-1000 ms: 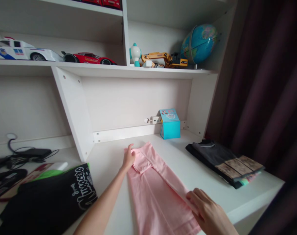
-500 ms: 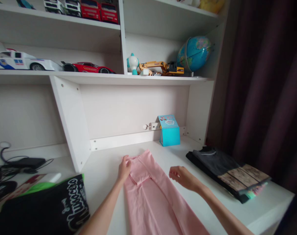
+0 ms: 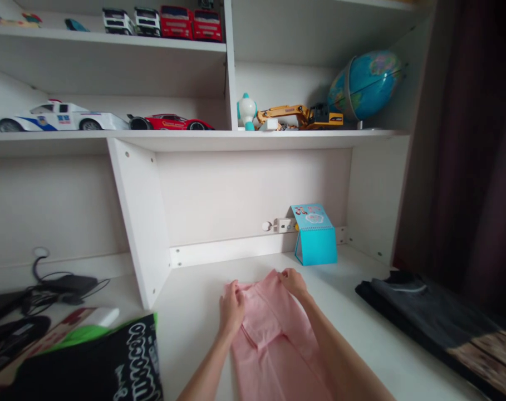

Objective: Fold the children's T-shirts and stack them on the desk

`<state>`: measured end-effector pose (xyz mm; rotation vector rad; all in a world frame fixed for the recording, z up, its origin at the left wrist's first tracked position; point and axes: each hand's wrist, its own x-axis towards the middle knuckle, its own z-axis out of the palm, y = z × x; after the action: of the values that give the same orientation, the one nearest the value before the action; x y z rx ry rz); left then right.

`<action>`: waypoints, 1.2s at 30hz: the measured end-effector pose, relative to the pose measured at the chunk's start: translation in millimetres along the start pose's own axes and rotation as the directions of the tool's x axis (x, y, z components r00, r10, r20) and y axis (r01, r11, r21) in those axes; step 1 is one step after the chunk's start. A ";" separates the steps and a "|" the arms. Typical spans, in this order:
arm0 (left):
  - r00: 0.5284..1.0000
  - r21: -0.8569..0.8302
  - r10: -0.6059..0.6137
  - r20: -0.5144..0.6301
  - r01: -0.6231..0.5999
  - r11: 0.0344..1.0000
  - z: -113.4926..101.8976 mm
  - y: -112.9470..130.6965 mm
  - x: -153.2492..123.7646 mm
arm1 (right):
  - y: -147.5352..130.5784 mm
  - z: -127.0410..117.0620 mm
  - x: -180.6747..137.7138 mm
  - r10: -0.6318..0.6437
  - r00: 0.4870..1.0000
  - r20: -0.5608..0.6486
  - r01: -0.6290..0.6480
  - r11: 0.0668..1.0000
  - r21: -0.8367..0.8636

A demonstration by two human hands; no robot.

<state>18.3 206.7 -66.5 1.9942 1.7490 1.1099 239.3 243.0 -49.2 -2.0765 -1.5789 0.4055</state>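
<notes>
A pink garment [image 3: 273, 362] lies lengthwise on the white desk [image 3: 190, 306], its near end running out of view at the bottom edge. The person's left hand [image 3: 231, 309] is clamped on the far left corner of the cloth, thumb and fingers closed on the fabric, while the right hand [image 3: 293, 283] pinches the far right corner — the two hands apart, a stretch of folded pink cloth between them. A flap is turned down over the garment's far part. Behind the right hand stands a turquoise desk calendar [image 3: 317, 245]. To the right lie dark folded clothes [image 3: 423, 317]; to the left, a black garment with white lettering [image 3: 123, 362] sits near a black power adapter [image 3: 73, 284] and its tangled cables. The shelf [image 3: 253, 140] above holds toys — a white police car [image 3: 64, 118], a red sports car [image 3: 171, 122], a yellow excavator [image 3: 303, 115] — and a blue globe [image 3: 372, 83].
</notes>
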 end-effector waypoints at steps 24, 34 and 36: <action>0.997 0.181 -0.009 0.073 -0.005 0.984 -4.9 10.0 -2.6 | 8.2 15.1 8.2 0.059 0.997 -0.055 -0.064 0.993 -0.096; 0.996 0.221 0.089 0.022 -0.092 0.971 -0.4 5.1 -1.0 | 1.4 16.2 -4.1 -0.022 0.990 -0.136 -0.011 0.973 -0.232; 0.996 0.243 0.089 -0.014 -0.083 0.966 0.4 5.3 -1.5 | 1.1 16.3 -4.3 -0.026 0.990 -0.138 -0.009 0.969 -0.247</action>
<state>22.4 204.2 -63.9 2.2255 1.9080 0.9907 230.6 241.9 -63.6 -2.2264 -1.6215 0.0580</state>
